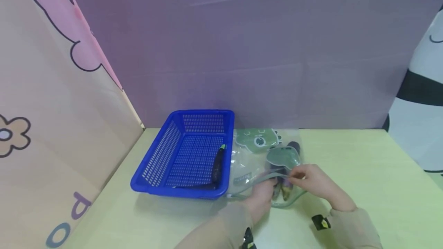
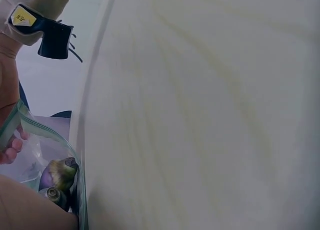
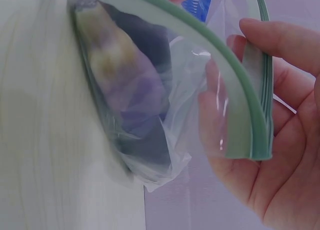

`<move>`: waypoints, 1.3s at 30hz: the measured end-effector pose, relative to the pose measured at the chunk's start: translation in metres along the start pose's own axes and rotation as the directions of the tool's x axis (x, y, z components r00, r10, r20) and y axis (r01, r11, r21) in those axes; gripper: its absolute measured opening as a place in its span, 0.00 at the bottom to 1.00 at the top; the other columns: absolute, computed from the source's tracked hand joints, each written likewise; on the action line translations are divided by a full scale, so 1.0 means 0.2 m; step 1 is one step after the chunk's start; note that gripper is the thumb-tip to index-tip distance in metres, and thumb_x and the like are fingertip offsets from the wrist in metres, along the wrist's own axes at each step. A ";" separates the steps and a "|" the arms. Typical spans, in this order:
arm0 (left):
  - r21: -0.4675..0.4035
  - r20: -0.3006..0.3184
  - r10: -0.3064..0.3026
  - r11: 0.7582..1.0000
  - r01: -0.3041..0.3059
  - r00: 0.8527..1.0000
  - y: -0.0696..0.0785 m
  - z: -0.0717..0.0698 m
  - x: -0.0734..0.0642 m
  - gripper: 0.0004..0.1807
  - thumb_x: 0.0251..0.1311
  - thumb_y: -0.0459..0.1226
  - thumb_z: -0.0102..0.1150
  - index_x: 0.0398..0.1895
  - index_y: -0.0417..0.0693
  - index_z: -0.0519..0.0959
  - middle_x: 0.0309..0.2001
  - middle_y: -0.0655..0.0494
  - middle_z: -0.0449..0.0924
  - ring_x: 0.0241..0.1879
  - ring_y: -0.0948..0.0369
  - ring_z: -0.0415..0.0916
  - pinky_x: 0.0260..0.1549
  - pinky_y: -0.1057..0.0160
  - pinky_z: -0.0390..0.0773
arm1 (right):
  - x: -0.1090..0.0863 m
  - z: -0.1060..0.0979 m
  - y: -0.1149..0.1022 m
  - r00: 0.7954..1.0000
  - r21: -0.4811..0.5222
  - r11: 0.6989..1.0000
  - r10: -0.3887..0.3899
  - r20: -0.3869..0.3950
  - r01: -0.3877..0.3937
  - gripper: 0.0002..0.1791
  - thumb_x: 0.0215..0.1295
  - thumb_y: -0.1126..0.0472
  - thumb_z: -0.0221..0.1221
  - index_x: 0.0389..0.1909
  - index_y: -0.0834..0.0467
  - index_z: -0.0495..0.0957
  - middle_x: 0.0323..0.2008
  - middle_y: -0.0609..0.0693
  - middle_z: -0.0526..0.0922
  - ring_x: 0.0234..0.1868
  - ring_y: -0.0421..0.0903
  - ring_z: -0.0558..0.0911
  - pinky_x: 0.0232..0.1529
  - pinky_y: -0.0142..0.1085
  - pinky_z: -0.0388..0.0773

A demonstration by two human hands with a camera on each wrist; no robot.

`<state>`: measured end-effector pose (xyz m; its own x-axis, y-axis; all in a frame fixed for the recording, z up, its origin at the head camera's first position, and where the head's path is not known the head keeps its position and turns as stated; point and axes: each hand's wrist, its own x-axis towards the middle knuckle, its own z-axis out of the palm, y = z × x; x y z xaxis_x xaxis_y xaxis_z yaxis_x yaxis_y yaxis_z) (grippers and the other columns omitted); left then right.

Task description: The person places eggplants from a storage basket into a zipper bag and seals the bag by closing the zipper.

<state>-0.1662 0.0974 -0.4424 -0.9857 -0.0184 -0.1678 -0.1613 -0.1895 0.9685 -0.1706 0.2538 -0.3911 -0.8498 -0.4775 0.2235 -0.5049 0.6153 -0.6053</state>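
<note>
A clear zip bag [image 1: 242, 160] with green cartoon prints lies on the table, its green-edged mouth toward me. In it are vegetables [image 3: 125, 74], purple with yellowish tapered ends, like eggplants. My right hand [image 1: 311, 181] pinches the bag's zip edge at the right, thumb outside and fingers behind the edge in the right wrist view. My left hand [image 1: 262, 195] reaches into the mouth, beside the vegetables; its fingertips are mostly hidden. In the left wrist view, the vegetables' ends [image 2: 59, 175] show above that hand [image 2: 37, 207].
A blue plastic basket [image 1: 157, 145] stands left of the bag, touching or close to it. Inside lie a dark eggplant [image 1: 218, 166] along the right wall and another dark one [image 1: 197, 186] by the front wall. A purple backdrop [image 1: 221, 49] rises behind the table [image 1: 346, 156].
</note>
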 end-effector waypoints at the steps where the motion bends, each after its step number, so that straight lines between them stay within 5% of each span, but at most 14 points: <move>1: 0.008 -0.004 0.001 1.000 -0.001 1.000 0.00 0.00 0.00 0.15 0.53 0.26 0.52 0.43 0.40 0.80 0.38 0.52 0.82 0.38 0.62 0.75 0.38 0.67 0.73 | 0.00 0.00 0.00 1.000 0.003 1.000 0.002 0.003 -0.002 0.03 0.59 0.63 0.61 0.28 0.58 0.81 0.27 0.47 0.84 0.28 0.32 0.78 0.31 0.29 0.78; 15: 0.084 -0.085 -0.013 0.996 0.020 0.996 0.01 0.03 0.01 0.14 0.50 0.26 0.54 0.39 0.44 0.81 0.35 0.54 0.83 0.35 0.63 0.75 0.36 0.65 0.73 | 0.00 0.00 0.00 1.000 0.004 1.000 0.016 0.011 -0.016 0.03 0.58 0.62 0.62 0.27 0.57 0.81 0.26 0.46 0.84 0.28 0.32 0.78 0.31 0.28 0.78; 24: 0.132 -0.061 0.011 0.991 -0.003 0.998 0.01 0.03 0.04 0.07 0.56 0.29 0.50 0.29 0.45 0.80 0.23 0.58 0.75 0.24 0.64 0.67 0.26 0.68 0.68 | 0.00 0.00 0.00 1.000 0.009 1.000 0.012 0.006 -0.012 0.04 0.59 0.62 0.61 0.27 0.58 0.81 0.26 0.47 0.84 0.28 0.31 0.78 0.31 0.29 0.78; 39: 0.165 -0.029 0.044 0.986 -0.039 0.999 0.02 0.03 0.06 0.17 0.42 0.21 0.46 0.32 0.43 0.80 0.26 0.56 0.79 0.24 0.64 0.68 0.25 0.69 0.68 | 0.00 0.01 0.02 1.000 -0.002 1.000 -0.004 -0.002 0.004 0.04 0.59 0.63 0.61 0.27 0.58 0.81 0.26 0.47 0.84 0.28 0.31 0.77 0.31 0.29 0.78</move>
<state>-0.1780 0.1018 -0.4397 -0.9900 -0.0553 -0.1298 -0.1287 -0.0242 0.9914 -0.1730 0.2551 -0.3949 -0.8483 -0.4782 0.2275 -0.5084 0.6151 -0.6027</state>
